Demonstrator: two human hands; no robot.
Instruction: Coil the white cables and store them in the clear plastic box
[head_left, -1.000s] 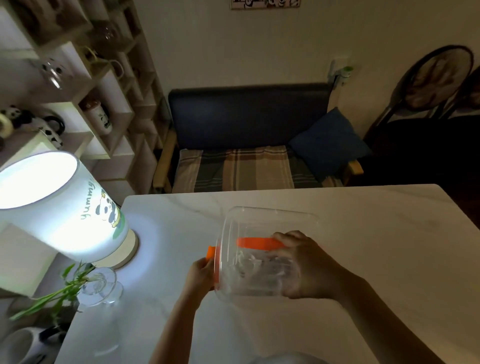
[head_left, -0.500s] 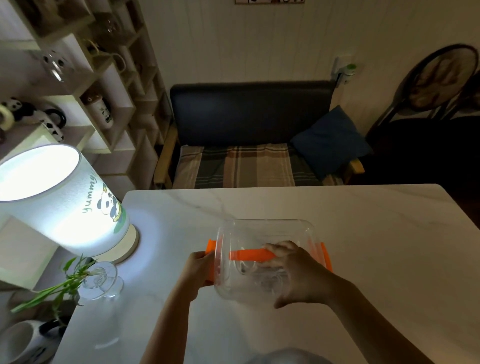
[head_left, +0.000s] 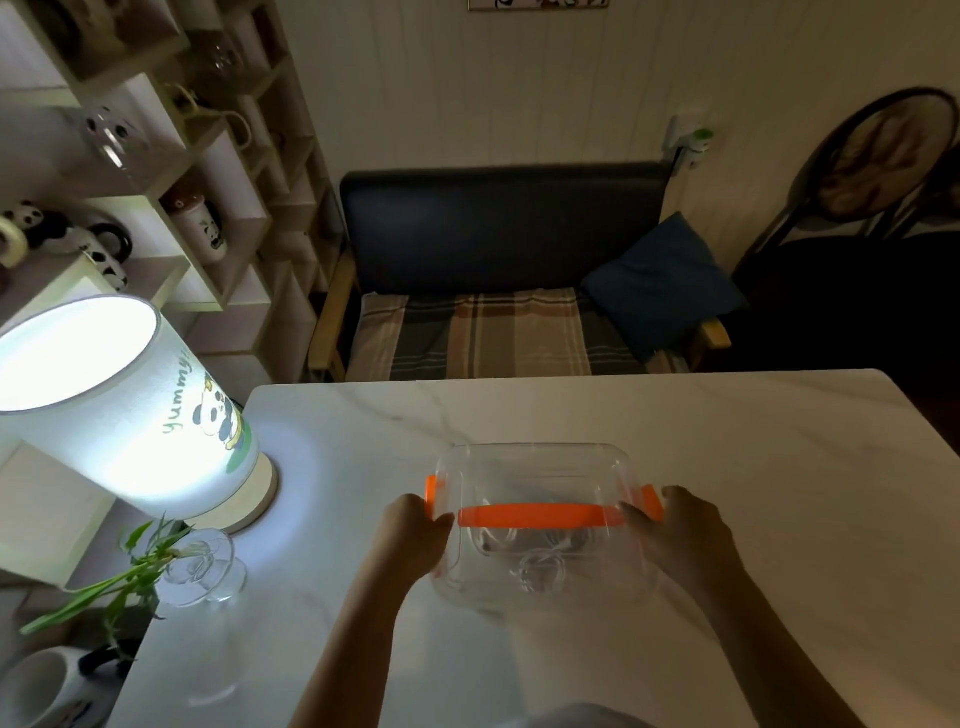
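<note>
The clear plastic box (head_left: 540, 467) with an orange handle and orange side clips stands level on the white marble table (head_left: 753, 467), lid on. Coiled white cables (head_left: 540, 564) show faintly through its wall, at the near side. My left hand (head_left: 415, 540) grips the box's left end beside the orange clip. My right hand (head_left: 685, 535) grips the right end, fingers at the other clip.
A lit lamp (head_left: 119, 410) with a panda print stands at the table's left edge. A glass vase with green stems (head_left: 192, 566) sits in front of it. A mug (head_left: 47, 691) is at lower left. Beyond the table's far edge are a sofa (head_left: 498, 291) and shelves.
The box was tipped on its side between my hands; it now sits level. My right hand has slid from the box's front face to its right end.
</note>
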